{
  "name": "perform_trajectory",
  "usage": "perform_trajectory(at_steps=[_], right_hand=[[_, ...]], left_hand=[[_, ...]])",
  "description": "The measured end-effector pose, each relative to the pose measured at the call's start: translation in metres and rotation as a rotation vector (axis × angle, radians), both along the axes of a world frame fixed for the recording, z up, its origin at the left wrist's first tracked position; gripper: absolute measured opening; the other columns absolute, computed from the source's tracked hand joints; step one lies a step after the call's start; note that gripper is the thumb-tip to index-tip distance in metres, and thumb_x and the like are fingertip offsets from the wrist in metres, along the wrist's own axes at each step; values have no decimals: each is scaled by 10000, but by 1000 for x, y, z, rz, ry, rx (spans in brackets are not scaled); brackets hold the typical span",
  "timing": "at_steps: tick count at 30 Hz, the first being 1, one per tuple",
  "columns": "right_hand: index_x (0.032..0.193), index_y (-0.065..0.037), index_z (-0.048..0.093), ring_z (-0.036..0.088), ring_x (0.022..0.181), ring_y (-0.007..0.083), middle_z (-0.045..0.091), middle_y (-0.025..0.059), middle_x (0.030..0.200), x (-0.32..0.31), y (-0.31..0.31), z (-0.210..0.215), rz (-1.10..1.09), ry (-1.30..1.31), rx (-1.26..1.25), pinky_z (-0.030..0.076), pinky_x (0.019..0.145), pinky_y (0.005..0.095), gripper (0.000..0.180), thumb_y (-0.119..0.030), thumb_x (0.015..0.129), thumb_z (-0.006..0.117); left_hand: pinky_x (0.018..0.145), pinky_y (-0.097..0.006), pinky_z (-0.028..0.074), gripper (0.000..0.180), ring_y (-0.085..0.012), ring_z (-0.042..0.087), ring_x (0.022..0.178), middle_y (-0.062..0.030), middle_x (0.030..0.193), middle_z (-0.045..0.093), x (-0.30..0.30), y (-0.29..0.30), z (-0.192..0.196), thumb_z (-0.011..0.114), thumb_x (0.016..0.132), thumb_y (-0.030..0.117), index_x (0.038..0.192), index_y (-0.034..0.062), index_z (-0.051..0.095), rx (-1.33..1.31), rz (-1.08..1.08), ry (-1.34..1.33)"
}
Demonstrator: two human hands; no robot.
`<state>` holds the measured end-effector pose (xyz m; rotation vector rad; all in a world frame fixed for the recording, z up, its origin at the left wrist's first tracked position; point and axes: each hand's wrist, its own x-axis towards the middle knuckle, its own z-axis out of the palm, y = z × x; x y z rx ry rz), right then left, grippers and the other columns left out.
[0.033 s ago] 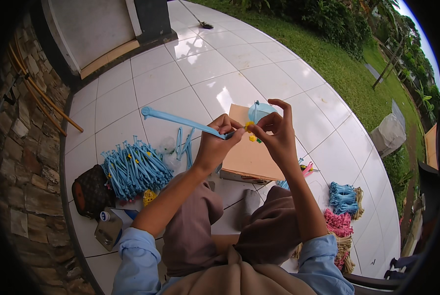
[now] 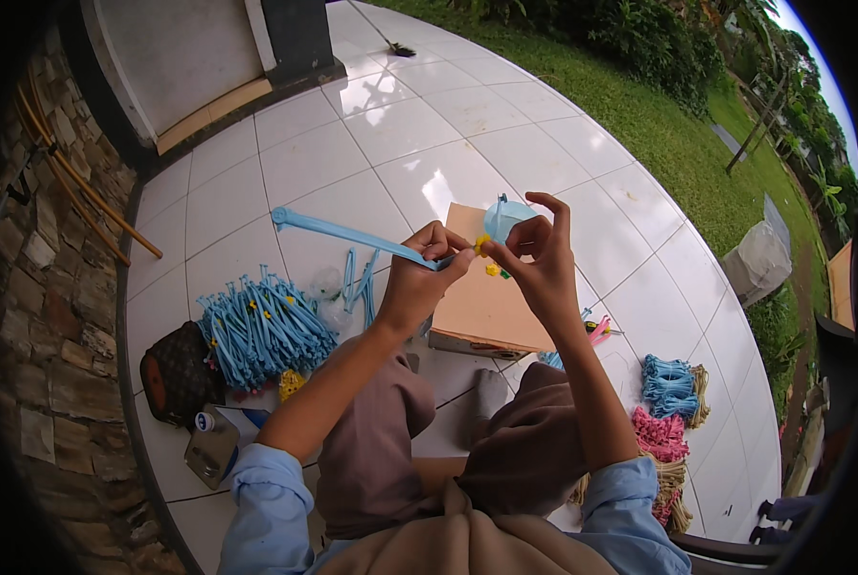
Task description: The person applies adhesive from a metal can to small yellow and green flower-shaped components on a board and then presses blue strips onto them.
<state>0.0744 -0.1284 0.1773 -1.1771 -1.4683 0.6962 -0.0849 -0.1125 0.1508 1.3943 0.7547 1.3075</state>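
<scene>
My left hand (image 2: 419, 280) is closed around a long light-blue strap (image 2: 347, 233), whose rounded end sticks out to the far left. Thumb and forefinger of my right hand (image 2: 539, 251) pinch a small yellow piece (image 2: 481, 244) that meets my left fingertips; its exact kind is too small to tell. Both hands are raised in front of a tan cardboard box (image 2: 491, 307). On the box, partly behind my right hand, are a pale-blue round dish (image 2: 506, 218) and a little yellow piece (image 2: 492, 270) beside something green.
A big heap of light-blue straps (image 2: 261, 321) lies left, near a dark brown patterned bag (image 2: 182, 374) and a yellow bundle (image 2: 292, 385). At right are blue bundles (image 2: 669, 387), pink bundles (image 2: 661, 436) and tan bundles (image 2: 668, 474). A stone wall (image 2: 60, 335) bounds the left.
The strap's far end has shifted slightly left, and the yellow piece between my fingers has moved a little. My hands hold nearly the same position.
</scene>
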Motion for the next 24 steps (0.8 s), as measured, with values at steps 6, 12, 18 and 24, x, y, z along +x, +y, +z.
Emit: perform_trajectory(at_steps=[6, 12, 18, 24], right_hand=[[1256, 5, 201, 563, 720, 125, 592, 97, 786, 2, -1, 2, 31, 391, -60, 461, 634, 236, 641, -206, 838, 639], [1299, -35, 113, 598, 750, 156, 587, 101, 767, -27, -9, 7, 59, 370, 12, 465, 693, 233, 753, -88, 798, 672], [1296, -78, 138, 578, 638, 126, 562, 65, 683, -23, -3, 6, 36, 349, 110, 443, 609, 234, 693, 4, 803, 619], [1283, -95, 164, 585, 662, 126, 569, 75, 694, -21, 2, 6, 15, 358, 143, 446, 625, 244, 639, 14, 818, 588]], left_hand=[[558, -183, 357, 333, -34, 436, 633, -40, 804, 550, 5, 1, 8, 582, 774, -34, 652, 129, 319, -104, 1, -222], [559, -186, 353, 363, -32, 425, 631, -17, 759, 534, 7, -1, 5, 626, 798, 22, 648, 124, 311, -99, -25, -216], [624, -190, 395, 355, -35, 463, 693, -23, 778, 557, 12, -3, 3, 639, 809, 57, 661, 108, 320, -17, 30, -68], [590, -187, 393, 271, -48, 480, 690, -98, 933, 580, 7, -4, 5, 596, 813, 13, 781, 99, 341, -42, -144, -237]])
